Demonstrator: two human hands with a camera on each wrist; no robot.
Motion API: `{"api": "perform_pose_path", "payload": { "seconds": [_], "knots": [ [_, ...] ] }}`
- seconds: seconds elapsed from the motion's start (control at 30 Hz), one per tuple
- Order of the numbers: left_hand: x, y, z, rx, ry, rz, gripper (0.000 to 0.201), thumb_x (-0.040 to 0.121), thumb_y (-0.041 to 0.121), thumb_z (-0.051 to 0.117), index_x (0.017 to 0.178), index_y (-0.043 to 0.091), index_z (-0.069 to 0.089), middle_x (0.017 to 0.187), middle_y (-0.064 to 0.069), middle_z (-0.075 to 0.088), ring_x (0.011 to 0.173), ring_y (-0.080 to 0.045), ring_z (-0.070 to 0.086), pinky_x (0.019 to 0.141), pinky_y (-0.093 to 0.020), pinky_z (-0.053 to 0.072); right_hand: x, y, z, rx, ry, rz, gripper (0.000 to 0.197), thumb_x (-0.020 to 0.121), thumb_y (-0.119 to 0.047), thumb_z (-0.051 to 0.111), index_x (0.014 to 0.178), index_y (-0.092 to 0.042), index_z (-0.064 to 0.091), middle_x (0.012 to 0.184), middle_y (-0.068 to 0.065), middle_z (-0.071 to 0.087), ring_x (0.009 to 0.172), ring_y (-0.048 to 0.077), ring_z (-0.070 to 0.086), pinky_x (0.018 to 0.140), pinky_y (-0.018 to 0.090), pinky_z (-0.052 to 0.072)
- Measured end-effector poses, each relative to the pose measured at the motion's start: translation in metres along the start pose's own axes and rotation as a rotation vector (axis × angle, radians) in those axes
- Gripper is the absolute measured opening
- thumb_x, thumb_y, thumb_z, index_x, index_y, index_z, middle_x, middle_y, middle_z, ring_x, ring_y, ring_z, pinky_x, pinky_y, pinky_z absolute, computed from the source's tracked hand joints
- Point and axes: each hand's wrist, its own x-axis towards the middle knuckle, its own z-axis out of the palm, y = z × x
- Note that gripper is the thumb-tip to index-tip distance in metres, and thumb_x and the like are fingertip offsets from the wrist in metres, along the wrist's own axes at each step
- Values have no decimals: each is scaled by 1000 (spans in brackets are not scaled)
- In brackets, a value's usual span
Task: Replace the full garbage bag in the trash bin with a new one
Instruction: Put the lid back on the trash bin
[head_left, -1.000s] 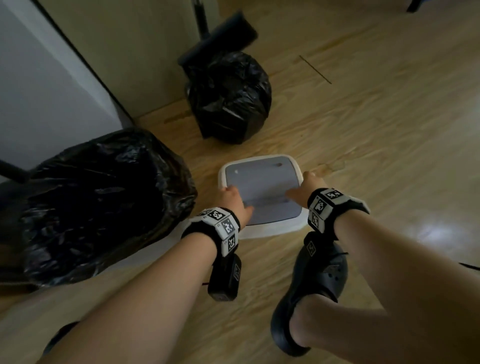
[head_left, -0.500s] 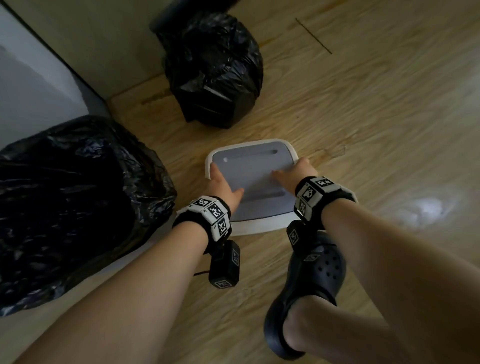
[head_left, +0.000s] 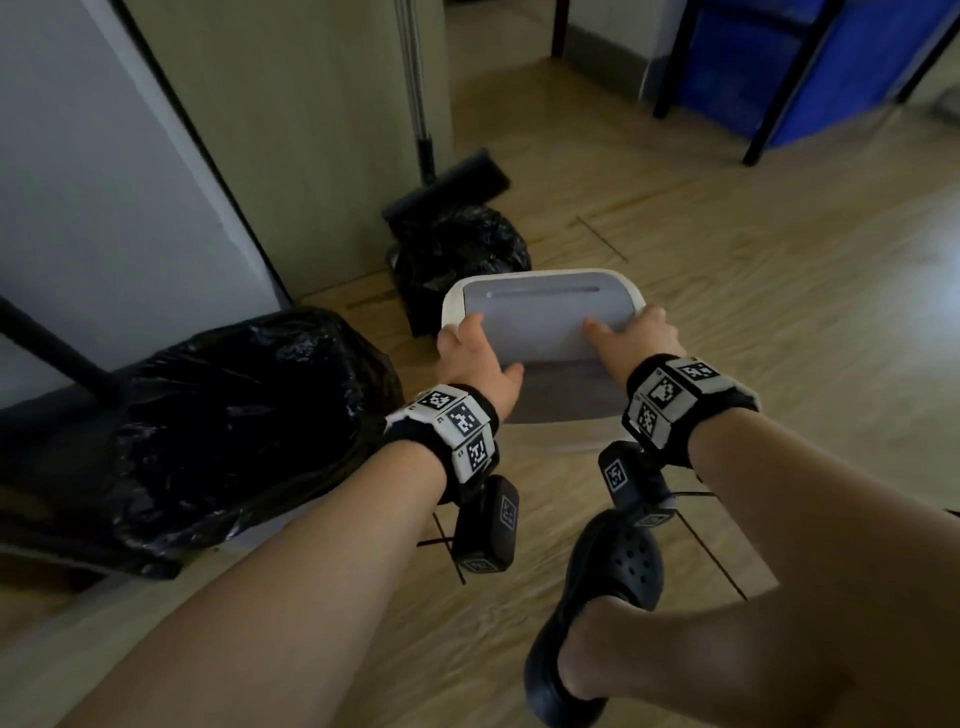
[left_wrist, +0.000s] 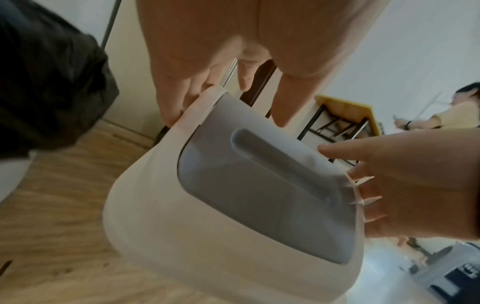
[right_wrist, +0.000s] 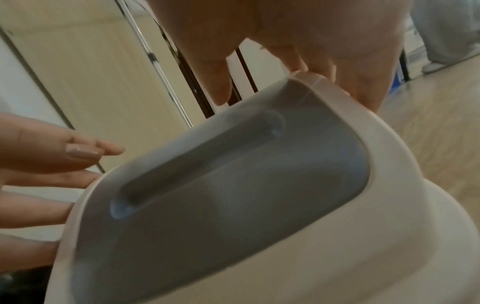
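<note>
A white bin lid (head_left: 545, 322) with a grey swing flap hangs above the floor between both hands. My left hand (head_left: 467, 353) grips its left edge, thumb on top and fingers under the rim. On the right edge my right hand (head_left: 639, 332) holds it the same way. Both wrist views show the lid (left_wrist: 233, 185) (right_wrist: 233, 195) tilted, with fingers (left_wrist: 171, 98) (right_wrist: 363, 86) curled round its rim. To the left stands the trash bin, a black bag (head_left: 234, 415) draped over its mouth. A full, tied black bag (head_left: 457, 249) sits on the floor behind the lid.
A broom and dustpan (head_left: 447, 187) lean on the wall behind the full bag. A dark pole (head_left: 57, 353) crosses over the bin at far left. My foot in a black clog (head_left: 608, 597) is below the lid. A blue frame (head_left: 779, 67) stands far right.
The lid lay on the floor under both hands; now it is lifted off the floor and held higher, and the view has tipped up towards the wall.
</note>
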Motion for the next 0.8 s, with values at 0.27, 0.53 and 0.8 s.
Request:
{"api": "perform_pose_path", "payload": {
  "seconds": [0.27,0.53,0.8],
  "knots": [
    [-53,-23,-113,-69,194,27,60,88,21,56,141,13,29,147,-11,27,126,-30,44,103,-30,36,-84,-78,-16,70,-26,-299,62,87,-43,53,131,-2,36,130,22,51,117,41,52,93,44,44],
    [-77,-119,-197,-67,289,-126,51,84,12,53,133,11,41,140,-11,42,121,-23,48,86,-18,31,-152,-141,50,70,-208,-522,54,89,-34,52,132,-8,33,123,19,56,110,40,56,89,41,46],
    [-75,-174,-220,-167,374,-233,45,85,4,53,130,7,48,137,-11,48,127,-23,44,95,-17,31,-171,-165,102,-9,-342,-587,52,92,-30,51,137,-10,33,125,16,57,113,35,55,86,31,41]
  ]
}}
